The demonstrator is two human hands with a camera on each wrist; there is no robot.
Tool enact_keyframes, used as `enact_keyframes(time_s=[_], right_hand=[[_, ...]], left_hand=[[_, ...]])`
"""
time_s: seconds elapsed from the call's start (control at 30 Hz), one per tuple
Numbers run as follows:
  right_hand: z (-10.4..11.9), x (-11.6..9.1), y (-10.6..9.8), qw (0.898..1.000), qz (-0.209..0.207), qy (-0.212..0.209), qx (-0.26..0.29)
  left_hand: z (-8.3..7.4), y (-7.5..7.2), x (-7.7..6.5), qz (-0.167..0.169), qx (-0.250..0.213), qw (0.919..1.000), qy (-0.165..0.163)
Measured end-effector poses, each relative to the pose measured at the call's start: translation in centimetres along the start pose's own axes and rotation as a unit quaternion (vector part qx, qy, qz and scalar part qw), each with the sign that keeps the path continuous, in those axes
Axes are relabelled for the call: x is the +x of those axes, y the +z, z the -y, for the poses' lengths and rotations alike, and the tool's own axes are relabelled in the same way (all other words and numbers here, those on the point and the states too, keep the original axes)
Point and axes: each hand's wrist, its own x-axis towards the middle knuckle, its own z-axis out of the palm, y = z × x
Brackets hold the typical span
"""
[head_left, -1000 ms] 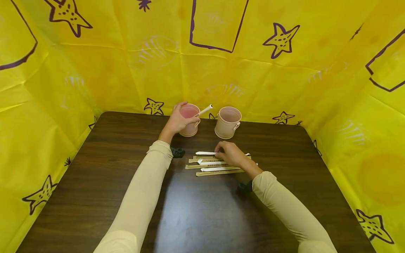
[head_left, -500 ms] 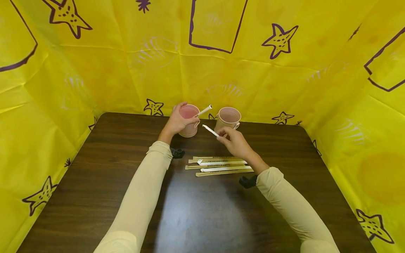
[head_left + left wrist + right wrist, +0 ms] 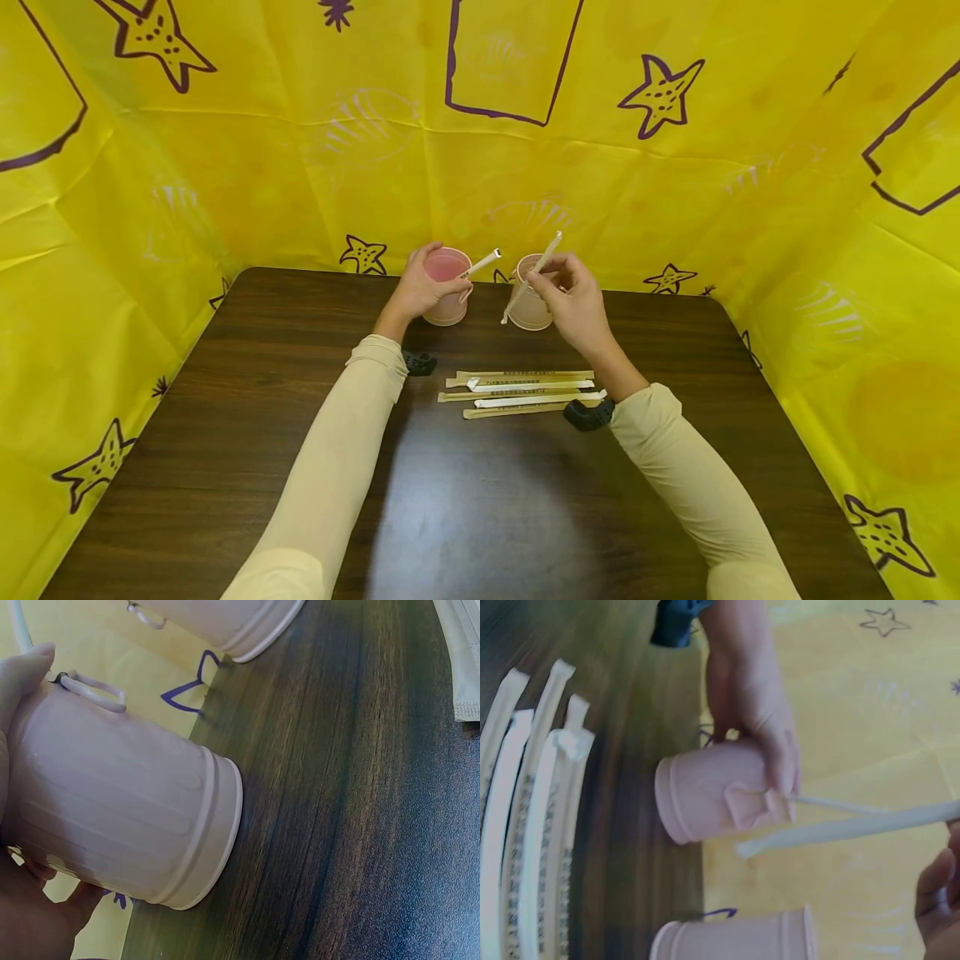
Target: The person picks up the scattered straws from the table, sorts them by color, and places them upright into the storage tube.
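Observation:
My left hand point(image 3: 414, 287) grips a small pink bucket point(image 3: 448, 313) at the back of the table, with the thumb near its rim and handle. A white wrapped straw point(image 3: 483, 262) leans out of that bucket. My right hand point(image 3: 581, 312) pinches a paper-wrapped straw point(image 3: 548, 251) and holds it aslant in front of a second pink bucket point(image 3: 534, 317). In the right wrist view, the lower end of the held straw point(image 3: 817, 834) hangs free. The left wrist view shows the gripped bucket point(image 3: 120, 795) upright, its base on the table.
Several wrapped straws, among them a white one point(image 3: 525, 402), lie side by side on the dark wooden table point(image 3: 225, 433). A yellow cloth point(image 3: 300, 192) with starfish drawings hangs behind and at both sides. Black devices point(image 3: 588, 415) sit at the wrists.
My right hand has picked a wrapped straw off the row, lifted it to the right bucket and tilted it steeper. The left hand has kept its grip on the left bucket.

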Motion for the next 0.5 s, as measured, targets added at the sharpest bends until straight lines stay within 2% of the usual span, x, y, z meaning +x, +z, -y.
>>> enact_keyframes(time_s=[0.17,0.5], right_hand=[[1.0,0.5,0.4,0.996,-0.055,-0.021,0.061],[1.0,1.4,1.6,0.988,-0.114,-0.056,0.09]], left_hand=[[0.1,0.1,0.0,0.001,-0.006,1.0,-0.002],[0.1,0.0,0.0,0.002,-0.007,1.0,-0.006]])
